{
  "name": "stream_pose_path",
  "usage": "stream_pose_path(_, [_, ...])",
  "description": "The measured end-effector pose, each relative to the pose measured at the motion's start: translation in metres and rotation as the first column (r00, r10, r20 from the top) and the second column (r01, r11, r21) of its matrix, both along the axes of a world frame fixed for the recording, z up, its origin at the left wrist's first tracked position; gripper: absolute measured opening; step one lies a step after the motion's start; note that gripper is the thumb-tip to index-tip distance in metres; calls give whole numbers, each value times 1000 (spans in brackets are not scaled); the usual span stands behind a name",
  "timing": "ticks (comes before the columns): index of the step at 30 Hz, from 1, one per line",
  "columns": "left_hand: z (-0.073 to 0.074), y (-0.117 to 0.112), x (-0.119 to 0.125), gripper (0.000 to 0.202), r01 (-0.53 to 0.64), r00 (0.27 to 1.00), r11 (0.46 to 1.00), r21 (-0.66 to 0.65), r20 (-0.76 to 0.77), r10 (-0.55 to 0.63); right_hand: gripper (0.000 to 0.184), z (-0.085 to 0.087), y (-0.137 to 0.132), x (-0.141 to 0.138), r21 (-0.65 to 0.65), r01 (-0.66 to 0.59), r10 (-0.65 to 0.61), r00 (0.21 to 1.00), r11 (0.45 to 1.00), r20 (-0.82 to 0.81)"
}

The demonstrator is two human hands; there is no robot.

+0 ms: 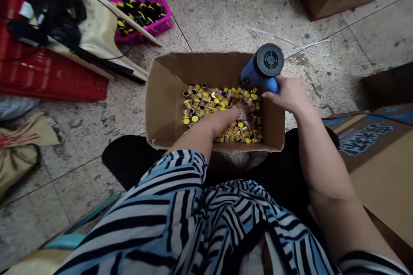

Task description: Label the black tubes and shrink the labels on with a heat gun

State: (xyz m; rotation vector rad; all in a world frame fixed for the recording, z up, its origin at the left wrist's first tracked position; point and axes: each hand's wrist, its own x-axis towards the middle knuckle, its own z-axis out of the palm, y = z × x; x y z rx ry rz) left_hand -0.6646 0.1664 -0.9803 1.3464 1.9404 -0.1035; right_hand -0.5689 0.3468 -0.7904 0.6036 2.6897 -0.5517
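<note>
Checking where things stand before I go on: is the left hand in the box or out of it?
In: the left hand reaches over the near wall of the cardboard box, with its fingers down among the small capped cylinders.

You had flat, dim indoor light with no source showing. The blue heat gun [258,73] in your right hand [288,94] showed no glare, soft shadow lay in the cardboard box [166,99] around your left hand [222,121], and the floor [219,8] beyond your hands stretched and bent toward the frame edges.

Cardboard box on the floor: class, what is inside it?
The cardboard box holds a heap of small yellow-and-black cylinders; the left hand covers part, hiding those beneath it.
</note>
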Motion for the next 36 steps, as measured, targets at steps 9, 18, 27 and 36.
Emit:
stream_pose_path(9, [30, -125, -79, 98, 84, 988, 957, -279, -104, -117, 50, -3, 9, 4, -71, -143, 148, 987, 987, 57])
stream_pose_path(18, [92, -182, -99, 110, -22, 990, 839, -544, -128, -57, 54, -2, -9, -1, -68, -93, 96, 994, 993, 48])
stream_pose_path(27, [170, -237, -130, 61, -305, 795, 931, 199, -485, 364, 54, -5, -43, -11, -7, -148, 148, 983, 989, 104])
stream_pose_path(36, [166, -270, -149, 51, -437, 758, 793, 425, -301, 579, 51, 7, -106, -27, -81, -345, 353, 926, 935, 132])
